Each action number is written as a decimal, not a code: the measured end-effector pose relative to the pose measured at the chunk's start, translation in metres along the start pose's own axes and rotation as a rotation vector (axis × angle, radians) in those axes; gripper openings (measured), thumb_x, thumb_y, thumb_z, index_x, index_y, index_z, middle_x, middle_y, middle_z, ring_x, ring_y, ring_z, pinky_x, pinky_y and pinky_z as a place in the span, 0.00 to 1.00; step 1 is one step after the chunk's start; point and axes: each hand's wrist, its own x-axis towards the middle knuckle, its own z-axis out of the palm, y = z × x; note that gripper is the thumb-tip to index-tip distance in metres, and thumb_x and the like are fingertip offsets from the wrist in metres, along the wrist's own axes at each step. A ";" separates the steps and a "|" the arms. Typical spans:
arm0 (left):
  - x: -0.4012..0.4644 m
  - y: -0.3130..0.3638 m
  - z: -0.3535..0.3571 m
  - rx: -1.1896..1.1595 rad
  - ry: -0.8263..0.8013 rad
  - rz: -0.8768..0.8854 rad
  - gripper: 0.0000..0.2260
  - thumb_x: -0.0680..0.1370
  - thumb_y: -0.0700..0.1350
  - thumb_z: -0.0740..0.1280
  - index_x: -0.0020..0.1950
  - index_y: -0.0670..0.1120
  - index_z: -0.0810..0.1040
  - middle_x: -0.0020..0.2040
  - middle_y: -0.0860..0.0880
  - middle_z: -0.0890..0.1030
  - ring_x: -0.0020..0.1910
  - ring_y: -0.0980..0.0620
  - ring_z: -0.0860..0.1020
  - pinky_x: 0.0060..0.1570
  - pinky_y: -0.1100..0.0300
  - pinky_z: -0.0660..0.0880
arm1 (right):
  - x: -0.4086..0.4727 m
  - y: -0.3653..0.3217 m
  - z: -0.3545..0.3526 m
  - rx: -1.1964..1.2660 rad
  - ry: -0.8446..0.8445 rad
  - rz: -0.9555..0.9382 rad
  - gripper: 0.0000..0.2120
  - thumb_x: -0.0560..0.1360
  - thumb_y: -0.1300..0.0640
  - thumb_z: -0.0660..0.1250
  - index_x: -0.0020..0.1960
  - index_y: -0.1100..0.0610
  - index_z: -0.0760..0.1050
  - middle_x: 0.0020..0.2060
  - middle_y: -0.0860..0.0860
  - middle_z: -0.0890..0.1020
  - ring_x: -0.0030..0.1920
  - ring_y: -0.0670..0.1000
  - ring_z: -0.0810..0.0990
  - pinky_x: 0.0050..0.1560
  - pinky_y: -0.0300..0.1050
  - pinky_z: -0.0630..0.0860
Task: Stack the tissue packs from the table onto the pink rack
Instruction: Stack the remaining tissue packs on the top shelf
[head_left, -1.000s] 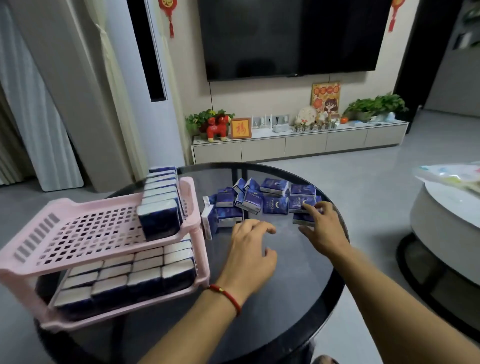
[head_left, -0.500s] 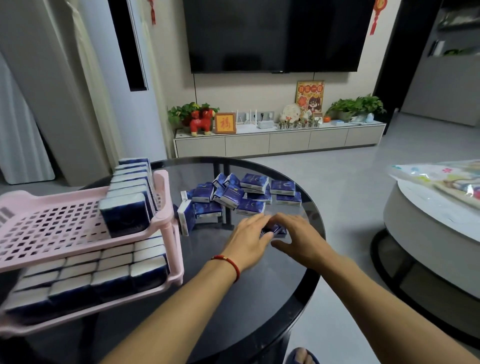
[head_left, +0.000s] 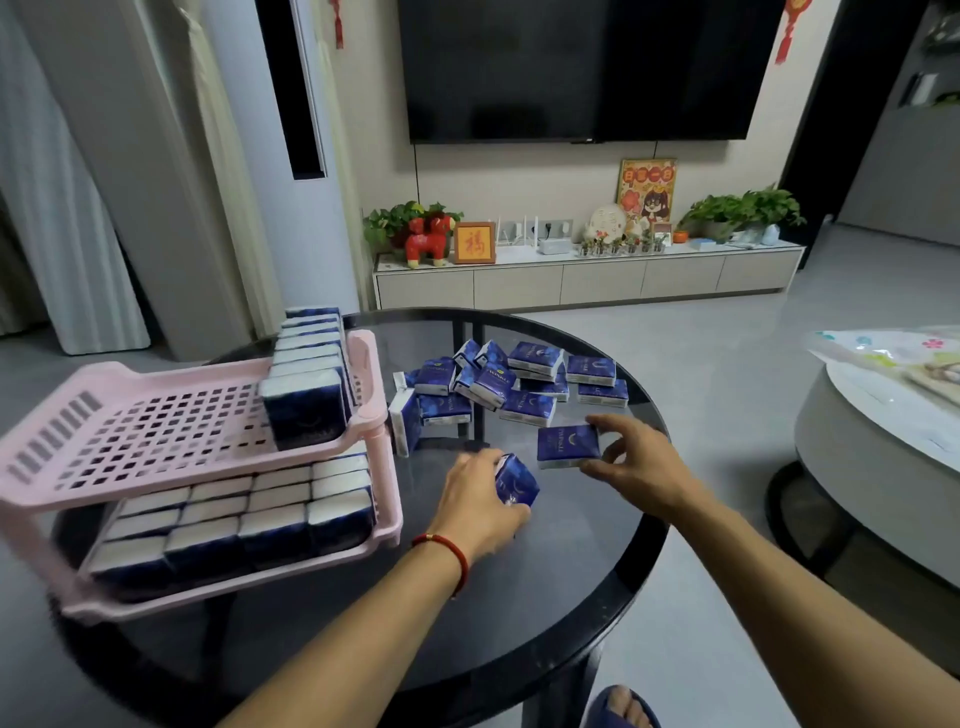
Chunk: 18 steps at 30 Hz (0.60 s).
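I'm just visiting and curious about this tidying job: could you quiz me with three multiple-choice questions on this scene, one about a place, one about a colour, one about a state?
1. Where is the row of tissue packs on the upper shelf?
A. along its right side
B. along its left side
C. across its middle

2. What colour is the rack?
A. green
B. pink
C. white

3. What is the left hand doing?
A. lying flat on the table
B. pointing at the television
C. gripping a tissue pack

Answers:
1 A, the packs line the right rim.
2 B, its frame is pink.
3 C, fingers curl round the pack.
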 end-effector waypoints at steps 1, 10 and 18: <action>-0.003 -0.003 -0.003 -0.085 0.001 -0.023 0.22 0.74 0.40 0.75 0.66 0.49 0.74 0.60 0.48 0.77 0.52 0.53 0.77 0.42 0.71 0.73 | -0.006 -0.004 -0.008 0.100 -0.023 -0.013 0.28 0.74 0.56 0.77 0.72 0.48 0.72 0.64 0.47 0.78 0.50 0.48 0.82 0.47 0.39 0.81; -0.030 -0.014 -0.022 -0.944 -0.240 -0.196 0.18 0.71 0.44 0.68 0.59 0.41 0.81 0.52 0.40 0.83 0.49 0.44 0.79 0.45 0.55 0.74 | -0.063 -0.070 -0.011 0.187 -0.412 -0.310 0.28 0.75 0.63 0.75 0.66 0.37 0.74 0.63 0.39 0.73 0.55 0.47 0.80 0.56 0.48 0.83; -0.060 -0.060 -0.035 -0.697 -0.055 0.082 0.31 0.62 0.36 0.76 0.63 0.50 0.75 0.59 0.46 0.84 0.61 0.46 0.82 0.60 0.54 0.79 | -0.075 -0.100 0.009 0.110 -0.440 -0.411 0.32 0.77 0.56 0.72 0.76 0.40 0.65 0.64 0.42 0.74 0.55 0.41 0.79 0.54 0.42 0.82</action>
